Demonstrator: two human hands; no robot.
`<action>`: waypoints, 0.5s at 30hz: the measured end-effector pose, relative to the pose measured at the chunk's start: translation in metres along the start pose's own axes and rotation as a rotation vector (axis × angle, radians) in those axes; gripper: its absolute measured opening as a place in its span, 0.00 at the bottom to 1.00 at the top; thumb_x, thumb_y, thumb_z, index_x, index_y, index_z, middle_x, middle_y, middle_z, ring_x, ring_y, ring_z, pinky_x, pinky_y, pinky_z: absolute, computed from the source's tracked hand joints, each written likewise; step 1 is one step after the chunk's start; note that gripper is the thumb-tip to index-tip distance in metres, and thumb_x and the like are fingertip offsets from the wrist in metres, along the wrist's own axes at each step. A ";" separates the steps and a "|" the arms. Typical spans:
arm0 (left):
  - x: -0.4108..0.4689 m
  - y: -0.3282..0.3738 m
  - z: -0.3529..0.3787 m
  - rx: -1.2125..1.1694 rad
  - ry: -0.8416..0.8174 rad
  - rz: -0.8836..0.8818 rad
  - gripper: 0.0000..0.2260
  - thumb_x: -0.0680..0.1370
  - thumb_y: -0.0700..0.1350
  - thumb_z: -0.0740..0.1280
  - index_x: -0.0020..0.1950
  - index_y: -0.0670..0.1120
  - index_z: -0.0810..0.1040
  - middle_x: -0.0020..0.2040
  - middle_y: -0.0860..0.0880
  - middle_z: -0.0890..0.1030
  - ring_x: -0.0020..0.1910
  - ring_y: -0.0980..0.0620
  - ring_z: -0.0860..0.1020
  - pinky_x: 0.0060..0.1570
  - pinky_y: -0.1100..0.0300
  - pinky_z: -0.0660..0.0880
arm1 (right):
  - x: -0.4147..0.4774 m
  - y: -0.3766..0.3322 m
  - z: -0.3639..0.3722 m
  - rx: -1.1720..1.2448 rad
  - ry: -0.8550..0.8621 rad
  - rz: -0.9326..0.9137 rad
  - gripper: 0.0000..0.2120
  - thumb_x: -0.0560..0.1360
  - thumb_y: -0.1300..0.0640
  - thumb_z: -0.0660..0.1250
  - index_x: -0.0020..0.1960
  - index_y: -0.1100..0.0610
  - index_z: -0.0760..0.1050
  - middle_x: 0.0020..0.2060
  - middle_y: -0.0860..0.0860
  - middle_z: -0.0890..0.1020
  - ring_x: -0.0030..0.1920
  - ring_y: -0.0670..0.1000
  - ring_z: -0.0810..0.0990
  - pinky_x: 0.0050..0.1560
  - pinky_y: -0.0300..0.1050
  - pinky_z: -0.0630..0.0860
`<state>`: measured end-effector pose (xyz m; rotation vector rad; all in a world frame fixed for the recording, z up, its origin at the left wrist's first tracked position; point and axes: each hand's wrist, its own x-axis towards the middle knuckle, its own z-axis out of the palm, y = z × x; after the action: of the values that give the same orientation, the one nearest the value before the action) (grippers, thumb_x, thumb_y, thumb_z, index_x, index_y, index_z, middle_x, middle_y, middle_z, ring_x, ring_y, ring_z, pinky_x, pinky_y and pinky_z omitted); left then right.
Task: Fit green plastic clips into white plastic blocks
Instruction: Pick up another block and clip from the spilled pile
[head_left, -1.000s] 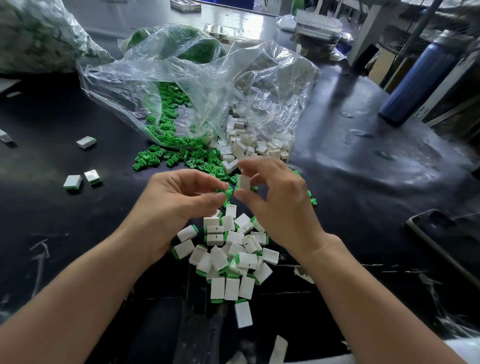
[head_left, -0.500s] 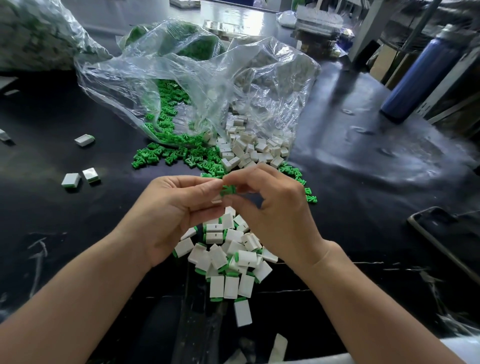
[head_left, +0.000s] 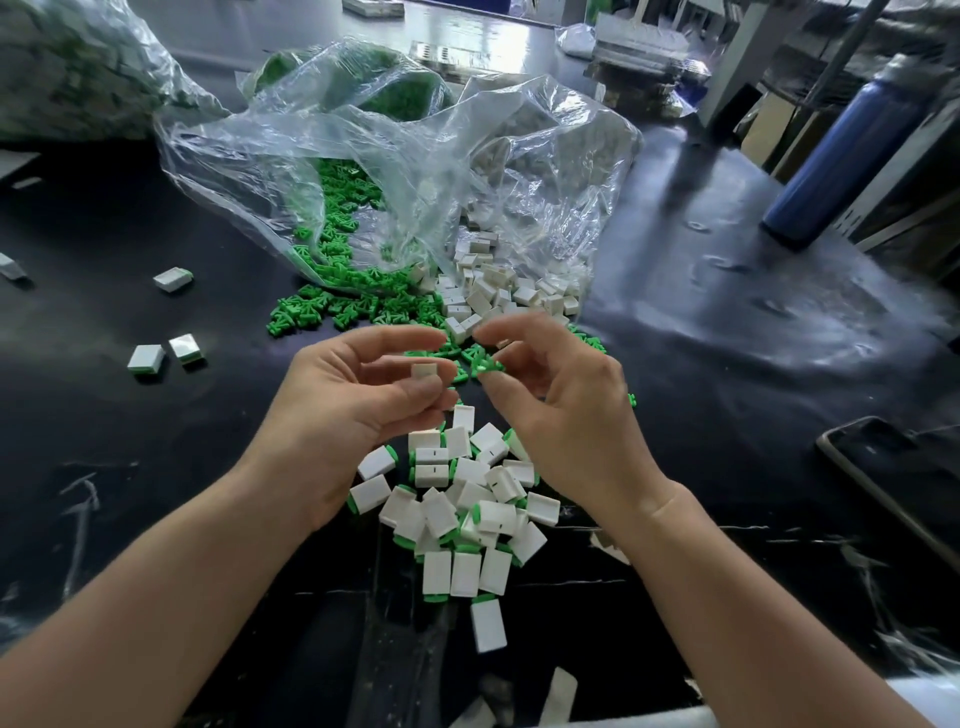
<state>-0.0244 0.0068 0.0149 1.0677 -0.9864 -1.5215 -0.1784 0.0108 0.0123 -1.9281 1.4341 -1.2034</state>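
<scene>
Your left hand (head_left: 343, 410) pinches a small, smooth, boxy white block (head_left: 425, 371) between thumb and fingers. Your right hand (head_left: 561, 415) pinches a ridged green clip (head_left: 488, 365) just beside it, lying roughly crosswise, apart from the block.

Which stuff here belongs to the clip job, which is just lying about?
Job: white block in left hand, green clip in right hand, loose green clips, loose white blocks, finished pile.
Lying about: blue bottle, flat dark device.
</scene>
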 end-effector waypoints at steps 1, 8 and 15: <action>0.000 -0.001 0.000 0.005 -0.008 0.010 0.17 0.62 0.36 0.68 0.49 0.47 0.79 0.39 0.43 0.84 0.35 0.50 0.83 0.34 0.64 0.79 | 0.000 0.000 -0.001 0.004 0.003 0.004 0.13 0.71 0.66 0.68 0.51 0.51 0.79 0.34 0.44 0.78 0.36 0.42 0.75 0.37 0.28 0.71; -0.003 -0.003 0.004 0.120 -0.050 0.069 0.09 0.60 0.33 0.70 0.37 0.43 0.81 0.37 0.43 0.84 0.37 0.50 0.83 0.40 0.62 0.80 | 0.001 -0.001 -0.002 0.064 -0.002 0.048 0.13 0.72 0.64 0.68 0.42 0.46 0.74 0.35 0.40 0.78 0.37 0.40 0.78 0.39 0.28 0.73; -0.005 -0.001 0.006 0.122 -0.058 0.052 0.11 0.57 0.38 0.71 0.38 0.44 0.83 0.34 0.45 0.84 0.33 0.51 0.82 0.32 0.63 0.79 | 0.002 -0.006 -0.007 0.209 0.024 0.061 0.14 0.71 0.65 0.69 0.40 0.45 0.76 0.33 0.41 0.78 0.35 0.37 0.76 0.39 0.28 0.71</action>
<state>-0.0297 0.0123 0.0159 1.0802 -1.1511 -1.4725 -0.1808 0.0120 0.0212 -1.7229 1.3123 -1.2965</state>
